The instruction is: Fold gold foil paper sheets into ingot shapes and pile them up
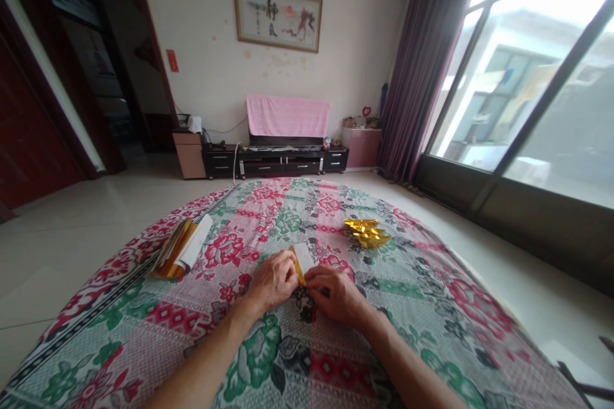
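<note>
Near the middle of the cloth-covered table, a small sheet of gold foil paper point(302, 256) lies with its white back up and a gold strip folded over along its left side. My left hand point(274, 278) is closed, its fingers pinching the gold strip near the upper left. With fingers bent together, my right hand point(336, 294) grips the lower right corner of the same sheet. Folded gold paper pieces point(367, 233) sit beyond my right hand, close together. A stack of gold and white paper sheets point(181, 248) rests on the left, apart from my left hand.
The round table wears a floral cloth point(288, 220) in red, green and grey. Past it stands a low black cabinet point(288, 162) with a pink towel point(288, 116) over a screen-like shape. A purple curtain point(412, 70) and large window point(527, 76) are on the right.
</note>
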Available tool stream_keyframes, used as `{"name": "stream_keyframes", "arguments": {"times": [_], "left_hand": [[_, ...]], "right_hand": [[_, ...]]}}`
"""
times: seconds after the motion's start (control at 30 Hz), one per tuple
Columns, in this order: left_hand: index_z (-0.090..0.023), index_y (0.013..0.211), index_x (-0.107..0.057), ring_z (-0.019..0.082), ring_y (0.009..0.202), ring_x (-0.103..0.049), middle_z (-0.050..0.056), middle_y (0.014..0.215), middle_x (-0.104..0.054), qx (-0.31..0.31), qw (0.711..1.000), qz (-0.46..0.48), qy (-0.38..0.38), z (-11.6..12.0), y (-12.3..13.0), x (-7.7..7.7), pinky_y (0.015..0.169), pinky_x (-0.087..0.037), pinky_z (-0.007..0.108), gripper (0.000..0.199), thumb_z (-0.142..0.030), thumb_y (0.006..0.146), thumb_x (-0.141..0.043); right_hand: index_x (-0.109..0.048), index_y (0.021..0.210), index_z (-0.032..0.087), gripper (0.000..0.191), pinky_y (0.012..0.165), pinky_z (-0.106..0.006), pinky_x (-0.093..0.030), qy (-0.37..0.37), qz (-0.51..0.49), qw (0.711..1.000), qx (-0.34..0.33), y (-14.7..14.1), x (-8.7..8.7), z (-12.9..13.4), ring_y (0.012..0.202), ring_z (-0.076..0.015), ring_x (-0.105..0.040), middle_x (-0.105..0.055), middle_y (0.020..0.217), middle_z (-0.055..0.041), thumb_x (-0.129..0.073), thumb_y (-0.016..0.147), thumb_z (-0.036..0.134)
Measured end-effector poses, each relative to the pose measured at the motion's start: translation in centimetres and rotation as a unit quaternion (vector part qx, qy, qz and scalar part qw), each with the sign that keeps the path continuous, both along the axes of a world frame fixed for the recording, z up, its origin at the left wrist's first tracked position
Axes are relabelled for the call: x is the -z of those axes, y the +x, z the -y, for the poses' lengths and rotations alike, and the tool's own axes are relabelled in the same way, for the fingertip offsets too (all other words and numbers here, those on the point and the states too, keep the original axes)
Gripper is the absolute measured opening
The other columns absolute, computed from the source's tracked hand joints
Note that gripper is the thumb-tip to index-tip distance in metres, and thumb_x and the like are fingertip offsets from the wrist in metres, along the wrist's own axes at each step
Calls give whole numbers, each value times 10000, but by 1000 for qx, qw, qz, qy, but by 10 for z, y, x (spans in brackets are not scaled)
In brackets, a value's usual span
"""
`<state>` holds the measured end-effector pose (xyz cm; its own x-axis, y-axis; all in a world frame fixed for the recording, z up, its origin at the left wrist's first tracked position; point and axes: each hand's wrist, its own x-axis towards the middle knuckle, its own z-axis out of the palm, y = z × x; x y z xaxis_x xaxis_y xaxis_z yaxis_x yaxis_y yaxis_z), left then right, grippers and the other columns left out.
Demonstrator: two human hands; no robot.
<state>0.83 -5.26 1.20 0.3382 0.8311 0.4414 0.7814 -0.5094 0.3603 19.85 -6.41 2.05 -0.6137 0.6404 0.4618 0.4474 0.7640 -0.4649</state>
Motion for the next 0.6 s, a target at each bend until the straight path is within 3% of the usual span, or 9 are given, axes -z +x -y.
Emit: {"name": "stream_keyframes", "arguments": {"times": [0.6], "left_hand": [[-193, 675, -510, 161, 867, -551, 36, 899, -587, -21, 1000, -14, 17, 3, 5, 1, 805, -425, 284, 120, -139, 774, -469]], "right_hand": [[-687, 808, 204, 248, 792, -242, -476, 5, 13, 1000, -8, 1, -1, 0, 879, -133, -611, -653, 965, -32, -492, 755, 59]]}}
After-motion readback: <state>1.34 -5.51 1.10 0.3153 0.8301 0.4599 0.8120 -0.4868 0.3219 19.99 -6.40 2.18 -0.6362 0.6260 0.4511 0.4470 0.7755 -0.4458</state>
